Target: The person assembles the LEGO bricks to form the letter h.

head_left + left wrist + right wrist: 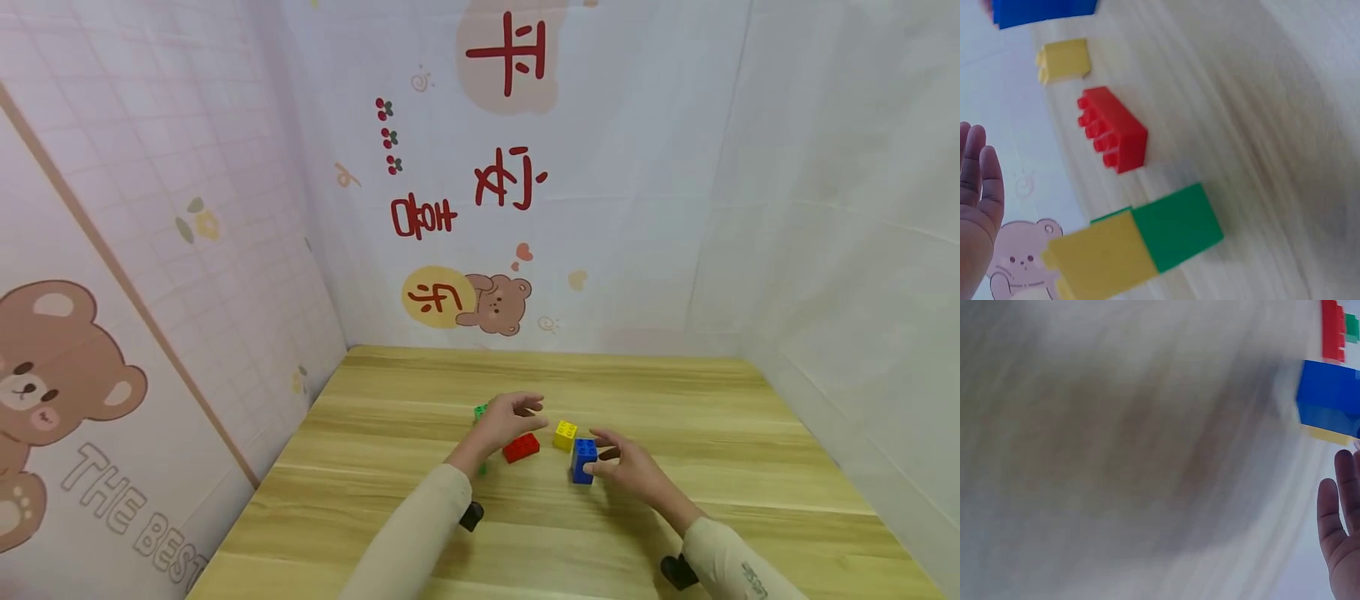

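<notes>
My right hand is at a tall blue block, its thumb on the near right side and its other fingers around behind. The block stands upright, studs up. My left hand hovers over the left of the group, fingers loosely bent with nothing in them. Beside it lies a red block, its studs showing in the left wrist view. A yellow block sits just behind the blue one. Under my left forearm, mostly hidden from the head view, stands a yellow block on a green block.
Another green block peeks out behind my left hand. The wood-grain table meets a printed cloth backdrop at the back and both sides. Black wrist mounts hang under both sleeves.
</notes>
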A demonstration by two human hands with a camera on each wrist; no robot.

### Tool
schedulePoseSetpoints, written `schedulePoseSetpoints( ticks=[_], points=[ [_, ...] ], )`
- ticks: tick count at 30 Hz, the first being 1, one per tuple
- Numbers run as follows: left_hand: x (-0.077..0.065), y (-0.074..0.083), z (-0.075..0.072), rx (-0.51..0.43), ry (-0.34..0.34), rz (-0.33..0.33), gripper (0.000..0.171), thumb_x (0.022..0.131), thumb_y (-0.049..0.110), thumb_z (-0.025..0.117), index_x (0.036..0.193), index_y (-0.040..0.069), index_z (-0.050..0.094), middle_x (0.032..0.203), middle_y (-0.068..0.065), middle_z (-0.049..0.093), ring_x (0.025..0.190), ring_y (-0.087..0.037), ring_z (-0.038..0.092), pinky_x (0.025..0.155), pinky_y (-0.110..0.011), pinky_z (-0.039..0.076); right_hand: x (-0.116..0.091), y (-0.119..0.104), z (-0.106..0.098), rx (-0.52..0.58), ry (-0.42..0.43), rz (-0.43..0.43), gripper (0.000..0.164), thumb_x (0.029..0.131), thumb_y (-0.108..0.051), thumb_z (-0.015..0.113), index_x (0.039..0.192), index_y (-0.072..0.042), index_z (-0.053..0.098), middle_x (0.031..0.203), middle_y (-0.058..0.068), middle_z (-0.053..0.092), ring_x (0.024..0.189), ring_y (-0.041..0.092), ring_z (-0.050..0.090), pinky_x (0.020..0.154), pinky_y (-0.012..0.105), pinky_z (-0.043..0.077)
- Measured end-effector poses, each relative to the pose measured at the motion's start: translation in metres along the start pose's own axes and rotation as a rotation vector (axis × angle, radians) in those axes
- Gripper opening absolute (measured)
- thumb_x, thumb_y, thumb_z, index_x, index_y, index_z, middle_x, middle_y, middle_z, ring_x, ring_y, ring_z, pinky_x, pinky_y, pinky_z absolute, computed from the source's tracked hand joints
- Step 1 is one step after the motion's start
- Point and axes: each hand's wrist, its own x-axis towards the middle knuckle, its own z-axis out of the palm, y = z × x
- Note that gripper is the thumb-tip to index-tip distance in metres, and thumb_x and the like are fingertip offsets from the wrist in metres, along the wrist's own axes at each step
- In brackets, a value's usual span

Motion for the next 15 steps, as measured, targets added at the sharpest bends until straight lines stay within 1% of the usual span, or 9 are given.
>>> schedulePoseSetpoints(
  ticks=[3, 7, 9, 13, 15],
  points=[
    [0.000, 0.001, -0.007, 0.004, 0.010, 0.007, 0.043, 0.092, 0.024, 0.073, 0.133, 0.014, 0.064, 0.122, -0.002, 0.066, 0.107, -0.018, 0.063, 0.089, -0.033, 0.053, 0.002, -0.006, -0.004, 0.014, 0.021, -0.007, 0.070, 0.089, -0.029, 0.077, 0.146, -0.004, 0.046, 0.135, 0.024, 0.055, 0.114, 0.039, 0.059, 0.084, 0.048, 0.054],
    [-0.002, 0.001, -0.019, 0.002, 0.028, -0.001, 0.044, 0.093, 0.025, 0.073, 0.134, 0.016, 0.063, 0.126, -0.004, 0.065, 0.109, -0.018, 0.062, 0.092, -0.036, 0.052, 0.005, -0.016, -0.009, 0.024, 0.044, -0.021, 0.069, 0.089, -0.028, 0.076, 0.147, -0.006, 0.045, 0.137, 0.023, 0.054, 0.118, 0.039, 0.057, 0.086, 0.049, 0.054],
    [-0.003, 0.000, -0.027, -0.007, 0.037, -0.004, 0.044, 0.093, 0.024, 0.072, 0.136, 0.017, 0.062, 0.128, -0.006, 0.064, 0.111, -0.020, 0.061, 0.093, -0.038, 0.051, 0.008, -0.023, -0.010, 0.010, 0.048, -0.021, 0.069, 0.090, -0.030, 0.076, 0.148, -0.008, 0.045, 0.138, 0.020, 0.054, 0.119, 0.038, 0.056, 0.087, 0.048, 0.054],
    [-0.004, -0.004, -0.044, -0.011, 0.069, -0.013, 0.044, 0.095, 0.023, 0.070, 0.137, 0.017, 0.061, 0.128, -0.006, 0.064, 0.113, -0.022, 0.060, 0.094, -0.040, 0.051, 0.016, -0.038, -0.009, -0.007, 0.050, -0.018, 0.067, 0.091, -0.030, 0.075, 0.148, -0.012, 0.046, 0.141, 0.016, 0.053, 0.122, 0.035, 0.054, 0.090, 0.048, 0.052],
    [-0.005, -0.006, -0.051, -0.010, 0.090, -0.017, 0.045, 0.094, 0.024, 0.070, 0.137, 0.016, 0.060, 0.128, -0.006, 0.063, 0.114, -0.023, 0.059, 0.095, -0.040, 0.050, 0.020, -0.046, -0.007, -0.006, 0.054, -0.031, 0.066, 0.091, -0.030, 0.074, 0.148, -0.012, 0.046, 0.141, 0.017, 0.053, 0.124, 0.035, 0.053, 0.093, 0.050, 0.050]
  ],
)
